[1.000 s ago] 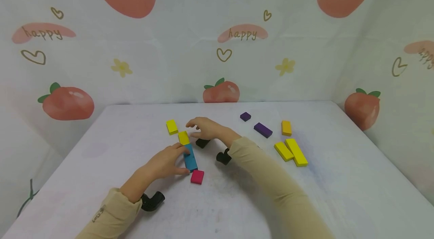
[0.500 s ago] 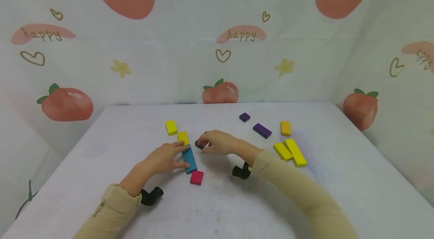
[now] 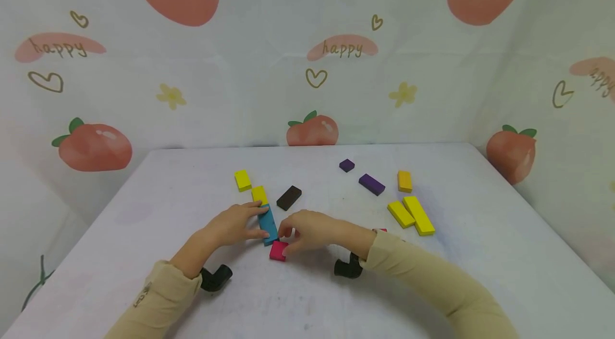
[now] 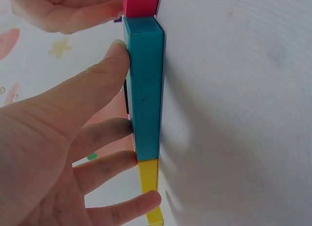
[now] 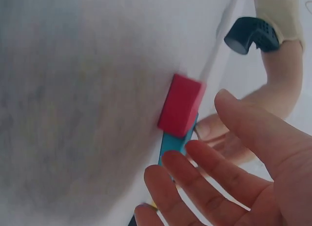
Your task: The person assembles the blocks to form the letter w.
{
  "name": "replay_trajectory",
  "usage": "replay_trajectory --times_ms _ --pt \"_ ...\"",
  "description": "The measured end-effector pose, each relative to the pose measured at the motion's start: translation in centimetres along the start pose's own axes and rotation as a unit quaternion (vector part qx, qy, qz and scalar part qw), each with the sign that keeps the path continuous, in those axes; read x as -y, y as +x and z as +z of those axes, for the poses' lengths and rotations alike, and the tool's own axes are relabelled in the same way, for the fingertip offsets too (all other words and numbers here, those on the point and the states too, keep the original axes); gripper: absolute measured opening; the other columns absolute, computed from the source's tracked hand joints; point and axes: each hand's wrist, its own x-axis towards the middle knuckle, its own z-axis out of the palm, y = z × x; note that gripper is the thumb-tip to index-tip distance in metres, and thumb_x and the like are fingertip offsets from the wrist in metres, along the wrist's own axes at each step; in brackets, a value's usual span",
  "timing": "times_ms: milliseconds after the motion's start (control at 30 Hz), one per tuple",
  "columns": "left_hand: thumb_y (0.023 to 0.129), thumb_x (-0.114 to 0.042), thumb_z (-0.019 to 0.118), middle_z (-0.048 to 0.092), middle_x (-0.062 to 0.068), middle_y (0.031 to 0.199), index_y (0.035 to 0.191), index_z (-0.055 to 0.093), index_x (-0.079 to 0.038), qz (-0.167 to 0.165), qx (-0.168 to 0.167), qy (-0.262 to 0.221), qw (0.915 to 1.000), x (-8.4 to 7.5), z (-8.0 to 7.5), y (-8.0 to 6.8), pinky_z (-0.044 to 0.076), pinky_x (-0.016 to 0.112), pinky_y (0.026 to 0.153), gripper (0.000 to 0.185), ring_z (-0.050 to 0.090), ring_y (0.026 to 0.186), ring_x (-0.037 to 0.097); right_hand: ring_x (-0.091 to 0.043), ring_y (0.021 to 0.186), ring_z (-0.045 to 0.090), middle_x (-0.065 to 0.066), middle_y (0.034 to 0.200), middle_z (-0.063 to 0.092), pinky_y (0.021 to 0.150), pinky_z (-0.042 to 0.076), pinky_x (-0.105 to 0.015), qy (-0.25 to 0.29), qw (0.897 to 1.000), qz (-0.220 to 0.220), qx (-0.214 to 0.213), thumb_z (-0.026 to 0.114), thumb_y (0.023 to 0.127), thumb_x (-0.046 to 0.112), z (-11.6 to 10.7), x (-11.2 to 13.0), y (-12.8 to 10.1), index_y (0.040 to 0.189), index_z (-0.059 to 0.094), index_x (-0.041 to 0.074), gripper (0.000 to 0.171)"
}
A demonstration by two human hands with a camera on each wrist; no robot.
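My left hand [image 3: 233, 226] rests its fingertips and thumb on the blue block [image 3: 268, 226]. In the left wrist view the fingers lie along one long face of this block, and the yellow block [image 4: 148, 177] meets its end. A small red block [image 3: 277, 251] sits at the blue block's near end. Over it hovers my right hand [image 3: 309, 229], its thumb close to the red block. The right wrist view shows these fingers loosely spread beside the red block [image 5: 180, 104], holding nothing.
A dark brown block [image 3: 289, 198] lies beyond my right hand, and another yellow block [image 3: 243, 181] at far left. Two purple blocks [image 3: 372, 184], an orange block [image 3: 405, 181] and two yellow blocks [image 3: 419, 215] lie to the right. A red piece [image 3: 380, 230] peeks out behind my right sleeve.
My right hand has moved toward me, from the yellow block past the dark brown block to the red one. The dark brown block is now uncovered. My left hand has stayed almost in place.
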Motion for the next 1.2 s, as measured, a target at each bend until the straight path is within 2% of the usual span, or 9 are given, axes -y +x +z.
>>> replay_trajectory --times_ms 233,567,800,1200 --pt "0.081 -0.040 0.069 0.046 0.020 0.140 0.133 0.052 -0.005 -0.006 0.002 -0.006 1.0000 0.2 0.2 0.2 0.042 0.051 0.102 0.065 0.046 0.126 0.040 -0.005 0.080 0.054 0.001 0.102 0.067 0.069 0.045 -0.011 -0.016 1.000 0.006 -0.012 0.075 0.078 0.033 0.8 0.3 -0.3 0.110 0.064 0.013 0.039" --pt "0.080 -0.040 0.070 0.046 0.020 0.140 0.132 0.052 -0.005 -0.014 0.004 -0.011 0.9998 -0.1 0.1 0.0 0.042 0.051 0.102 0.065 0.046 0.126 0.040 -0.003 0.074 0.048 0.006 0.088 0.064 0.061 0.042 -0.012 -0.046 0.998 0.033 -0.038 0.076 0.076 0.036 1.5 0.9 -0.1 0.101 0.065 0.014 0.035" --pt "0.080 -0.040 0.070 0.045 0.021 0.141 0.132 0.052 -0.005 -0.017 0.006 -0.021 0.9996 -0.1 0.1 0.0 0.041 0.052 0.103 0.065 0.045 0.126 0.041 -0.003 0.072 0.047 0.008 0.079 0.057 0.058 0.041 -0.013 -0.077 0.995 0.054 -0.043 0.074 0.078 0.035 2.0 1.1 0.2 0.098 0.064 0.014 0.030" --pt "0.080 -0.040 0.071 0.045 0.021 0.141 0.132 0.052 -0.004 -0.021 0.008 -0.025 0.9994 -0.1 0.1 0.0 0.040 0.052 0.104 0.066 0.044 0.129 0.040 -0.002 0.072 0.049 0.006 0.085 0.062 0.059 0.042 -0.013 -0.043 0.996 0.051 -0.055 0.074 0.079 0.027 1.7 0.6 -0.5 0.101 0.065 0.013 0.028"
